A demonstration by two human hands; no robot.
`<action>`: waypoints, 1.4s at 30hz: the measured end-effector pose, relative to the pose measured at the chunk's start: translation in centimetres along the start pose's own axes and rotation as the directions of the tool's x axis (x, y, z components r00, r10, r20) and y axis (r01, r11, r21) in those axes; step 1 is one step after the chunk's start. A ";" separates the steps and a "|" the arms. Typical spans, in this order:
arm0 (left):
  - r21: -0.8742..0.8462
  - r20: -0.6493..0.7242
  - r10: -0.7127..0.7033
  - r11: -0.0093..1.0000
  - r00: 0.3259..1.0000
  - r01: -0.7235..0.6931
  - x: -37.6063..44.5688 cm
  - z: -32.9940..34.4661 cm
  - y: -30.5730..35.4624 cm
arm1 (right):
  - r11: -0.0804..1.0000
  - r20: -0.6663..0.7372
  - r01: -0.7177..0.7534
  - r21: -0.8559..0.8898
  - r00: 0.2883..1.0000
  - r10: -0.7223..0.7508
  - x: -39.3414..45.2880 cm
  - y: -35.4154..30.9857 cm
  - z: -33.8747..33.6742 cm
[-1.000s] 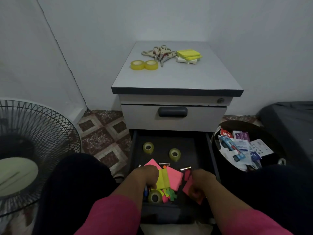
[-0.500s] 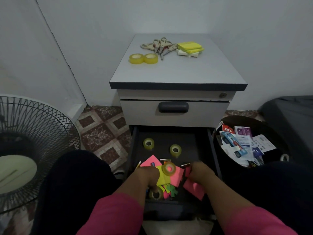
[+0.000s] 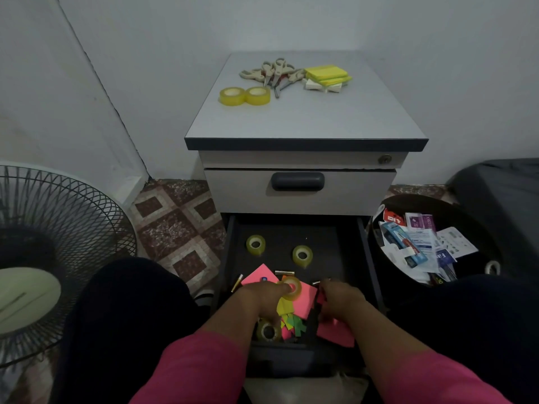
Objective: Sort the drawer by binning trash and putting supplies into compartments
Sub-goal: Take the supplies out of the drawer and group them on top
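The bottom drawer (image 3: 291,228) stands open in front of me. My left hand (image 3: 262,298) pinches a clear tape roll (image 3: 292,288) above a heap of pink notes (image 3: 304,300), a yellow note (image 3: 284,307) and green scraps (image 3: 295,322). My right hand (image 3: 339,301) grips a pink sticky pad (image 3: 335,332) at the drawer's right front. Two loose tape rolls (image 3: 255,244) (image 3: 302,256) lie further back, and another tape roll (image 3: 267,330) sits under my left wrist. Small metal cylinders (image 3: 284,272) lie among the notes.
A dark round bin (image 3: 472,228) holding wrappers and paper stands right of the drawer. On the cabinet top (image 3: 306,118) lie two yellow tape rolls (image 3: 244,96), scissors (image 3: 274,72) and yellow sticky pads (image 3: 326,74). A fan (image 3: 43,258) stands at the left.
My left hand has taken a tape roll out of the heap of notes and raised it. My right hand keeps the pink pad and has shifted a little toward the drawer front.
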State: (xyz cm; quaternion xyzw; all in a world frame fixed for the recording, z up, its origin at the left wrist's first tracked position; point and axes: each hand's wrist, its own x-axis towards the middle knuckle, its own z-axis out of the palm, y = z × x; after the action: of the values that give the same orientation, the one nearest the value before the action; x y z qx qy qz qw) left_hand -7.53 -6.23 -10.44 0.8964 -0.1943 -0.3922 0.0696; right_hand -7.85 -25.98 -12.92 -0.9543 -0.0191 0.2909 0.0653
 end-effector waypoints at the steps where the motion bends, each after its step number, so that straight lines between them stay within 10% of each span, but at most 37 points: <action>1: 0.005 0.027 -0.012 1.000 1.000 0.012 -0.2 -0.1 0.1 | 1.000 -0.009 0.003 0.011 1.000 -0.003 0.1 -0.2 0.3; 12: -0.008 0.009 -0.035 0.999 0.999 0.035 -0.7 0.4 -0.2 | 0.926 0.017 -0.094 0.365 0.995 0.094 1.1 -1.9 -0.2; 34: 0.184 -0.149 -0.007 0.982 0.989 0.034 0.0 0.0 0.3 | 0.994 0.196 -0.025 -0.102 0.980 0.045 -0.1 -0.4 -1.0; 42: 0.081 -0.223 -0.017 0.996 0.975 0.036 -0.7 -0.3 0.1 | 0.942 0.144 0.011 0.336 0.988 -0.063 -0.7 -0.4 -3.0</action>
State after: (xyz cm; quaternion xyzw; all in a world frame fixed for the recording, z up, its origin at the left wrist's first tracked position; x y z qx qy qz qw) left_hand -7.74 -6.03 -9.72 0.9393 -0.1897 -0.2821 0.0474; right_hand -6.74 -26.03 -10.02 -0.9039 0.0077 0.3608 0.2298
